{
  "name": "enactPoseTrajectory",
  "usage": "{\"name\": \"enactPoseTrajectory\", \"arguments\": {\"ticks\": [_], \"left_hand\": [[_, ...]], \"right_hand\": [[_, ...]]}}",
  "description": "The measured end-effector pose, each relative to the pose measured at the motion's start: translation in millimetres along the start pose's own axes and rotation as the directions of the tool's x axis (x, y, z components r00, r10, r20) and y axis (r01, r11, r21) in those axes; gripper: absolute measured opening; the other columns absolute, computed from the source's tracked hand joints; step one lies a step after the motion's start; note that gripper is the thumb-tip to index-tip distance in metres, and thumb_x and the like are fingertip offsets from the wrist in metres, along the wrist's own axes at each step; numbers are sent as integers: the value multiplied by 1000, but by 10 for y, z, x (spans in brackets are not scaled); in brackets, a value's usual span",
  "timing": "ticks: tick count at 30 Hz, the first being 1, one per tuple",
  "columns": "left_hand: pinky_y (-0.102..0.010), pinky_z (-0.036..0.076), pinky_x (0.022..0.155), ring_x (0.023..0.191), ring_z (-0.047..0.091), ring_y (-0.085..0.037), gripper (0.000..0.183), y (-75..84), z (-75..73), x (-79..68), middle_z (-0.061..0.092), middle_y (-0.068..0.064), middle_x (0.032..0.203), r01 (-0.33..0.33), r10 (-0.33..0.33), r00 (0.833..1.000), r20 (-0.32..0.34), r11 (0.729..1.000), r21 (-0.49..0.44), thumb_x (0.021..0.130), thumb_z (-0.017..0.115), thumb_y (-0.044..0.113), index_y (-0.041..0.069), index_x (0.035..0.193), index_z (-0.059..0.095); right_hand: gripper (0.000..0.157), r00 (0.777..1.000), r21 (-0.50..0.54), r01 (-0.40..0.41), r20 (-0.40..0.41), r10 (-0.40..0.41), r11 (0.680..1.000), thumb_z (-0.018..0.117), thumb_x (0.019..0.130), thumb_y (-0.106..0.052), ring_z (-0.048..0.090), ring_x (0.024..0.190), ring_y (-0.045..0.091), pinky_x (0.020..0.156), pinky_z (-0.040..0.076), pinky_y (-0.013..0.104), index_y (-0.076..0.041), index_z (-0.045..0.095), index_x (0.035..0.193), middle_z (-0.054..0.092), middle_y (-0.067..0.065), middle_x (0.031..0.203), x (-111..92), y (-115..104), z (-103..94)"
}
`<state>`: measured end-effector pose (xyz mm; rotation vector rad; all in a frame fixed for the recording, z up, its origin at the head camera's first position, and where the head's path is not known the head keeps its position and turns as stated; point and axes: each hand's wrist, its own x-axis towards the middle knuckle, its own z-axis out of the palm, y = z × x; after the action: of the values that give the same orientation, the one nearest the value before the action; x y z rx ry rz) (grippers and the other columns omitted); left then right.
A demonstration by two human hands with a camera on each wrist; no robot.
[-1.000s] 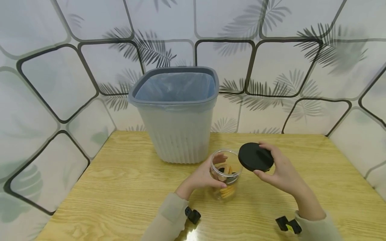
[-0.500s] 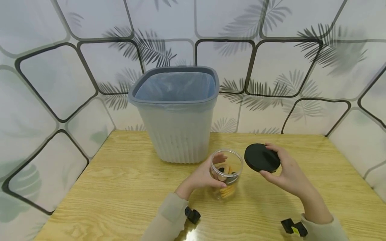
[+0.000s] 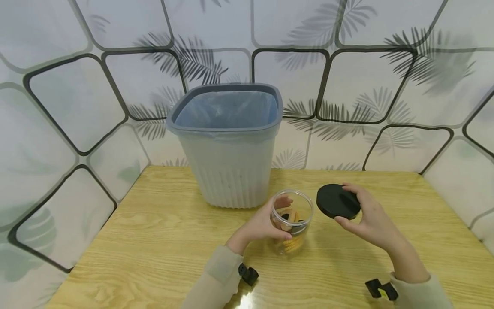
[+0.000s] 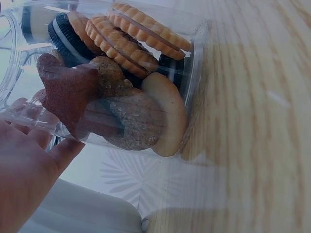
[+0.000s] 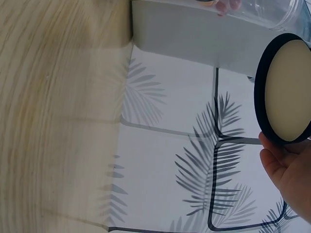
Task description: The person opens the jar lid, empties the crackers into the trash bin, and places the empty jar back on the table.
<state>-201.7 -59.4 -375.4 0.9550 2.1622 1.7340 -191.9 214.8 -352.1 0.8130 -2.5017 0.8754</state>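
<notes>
The left hand is curled round a clear, round, see-through jar, its thumb on the near side and its other fingers reaching round the far side. The jar is uncovered and upright on the pale yellow wood-grain surface, its mouth facing up.

Several cookies lie inside the jar. The left wrist view shows golden, ridge-edged sandwich cookies, a black sandwich cookie with white filling, a reddish-brown, pointed cookie, a grainy brown cookie and a smooth, pale golden cookie near the base.

The right hand pinches a flat, round black lid by its edge, thumb on the near side and fingers on the far side. The lid is raised above the surface, just to the right of the jar and apart from it; the right wrist view shows its cream-coloured underside.

A tall, ribbed whitish bin with a blue-grey rim and a translucent liner stands behind the jar and to its left. Light-coloured sleeves cover both forearms. Behind is a whitish backdrop printed with dark rounded outlines and grey leaves.
</notes>
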Motion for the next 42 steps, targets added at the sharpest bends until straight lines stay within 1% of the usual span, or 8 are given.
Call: {"name": "enactPoseTrajectory", "arguments": {"ticks": [8, 15, 17, 20, 24, 28, 34, 42], "left_hand": [[-31, 32, 97, 122, 34, -28, 86, -8, 2, 1, 36, -18, 132, 2, -2, 1000, -1, 1000, 17, 64, 74, -7, -1, 133, 24], [-25, 42, 85, 121, 34, -29, 85, -25, -14, 10, 35, -19, 132, 1, -2, 1000, 7, 1000, 8, 65, 73, -9, -2, 133, 23], [-23, 44, 81, 121, 35, -29, 85, -43, -14, 15, 35, -20, 132, 1, -1, 1000, 3, 1000, 7, 64, 73, -10, -2, 133, 24], [-22, 45, 76, 121, 35, -27, 87, -150, -8, 36, 36, -17, 133, 4, -4, 1000, -3, 1000, 12, 63, 74, -9, 1, 134, 24], [-23, 45, 79, 121, 36, -20, 89, -298, -2, 70, 37, -10, 133, 3, -2, 1000, -9, 1000, 22, 63, 76, -6, 6, 134, 25], [-23, 41, 85, 120, 36, -15, 89, -313, -2, 74, 38, -10, 132, -12, 12, 1000, -12, 1000, 28, 63, 77, -4, 7, 134, 25], [-24, 47, 74, 120, 36, -17, 88, -298, -10, 66, 36, -12, 133, -22, 22, 1000, -6, 1000, 15, 64, 76, -4, 7, 134, 24], [-24, 48, 72, 119, 36, -15, 88, -307, -6, 62, 37, -9, 132, -8, 8, 1000, -6, 1000, 12, 64, 76, -4, 7, 134, 25]], "right_hand": [[71, 999, -47, -34, 23, 35, 998, 75, 70, -16, 37, 109, 45, 78, 35, 57, 7, 36, 125, 39, 26, 123, 1, 62, 34], [71, 990, -79, -81, 106, 89, 994, 73, 74, -22, 40, 105, 45, 79, 36, 56, 12, 35, 123, 40, 31, 118, 36, 175, 94], [71, 982, -87, -110, 143, 121, 990, 71, 75, -25, 40, 104, 45, 79, 36, 56, 12, 34, 123, 40, 32, 116, 48, 214, 110], [73, 966, -103, -149, 197, 167, 983, 69, 77, -31, 41, 103, 45, 80, 36, 56, 13, 34, 123, 41, 32, 115, 61, 272, 135], [75, 944, -147, -163, 264, 198, 976, 67, 77, -39, 42, 103, 44, 82, 37, 55, 12, 36, 122, 44, 31, 113, 76, 344, 175], [77, 924, -189, -143, 327, 200, 971, 65, 77, -44, 45, 103, 43, 82, 38, 54, 13, 38, 121, 46, 30, 112, 85, 393, 223], [76, 892, -235, -143, 391, 228, 961, 68, 74, -42, 44, 103, 44, 81, 38, 54, 12, 40, 119, 47, 30, 112, 89, 403, 291], [71, 868, -311, -137, 419, 265, 941, 69, 72, -41, 50, 94, 40, 75, 42, 49, 10, 43, 114, 51, 27, 105, 59, 483, 369]]}}
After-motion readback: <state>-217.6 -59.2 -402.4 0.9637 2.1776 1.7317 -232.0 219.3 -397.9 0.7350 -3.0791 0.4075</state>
